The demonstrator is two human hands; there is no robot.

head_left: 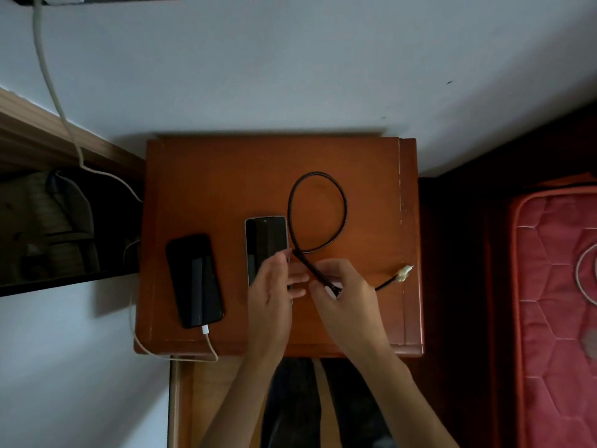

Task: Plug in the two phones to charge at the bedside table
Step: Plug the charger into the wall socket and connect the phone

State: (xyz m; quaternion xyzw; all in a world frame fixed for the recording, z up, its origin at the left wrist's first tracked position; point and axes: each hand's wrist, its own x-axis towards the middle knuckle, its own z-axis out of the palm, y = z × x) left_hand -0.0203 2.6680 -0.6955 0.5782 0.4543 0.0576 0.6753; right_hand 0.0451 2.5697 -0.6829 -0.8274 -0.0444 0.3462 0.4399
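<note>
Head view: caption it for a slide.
Black phone plugged into white cable; right hand pinches braided cable beside silver phone under left hand.

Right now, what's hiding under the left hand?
The bottom half of the silver-edged phone, lying on the wooden bedside table. The left hand covers the phone's lower end, so its charging port cannot be seen. The right hand pinches the black cable beside it.
</note>
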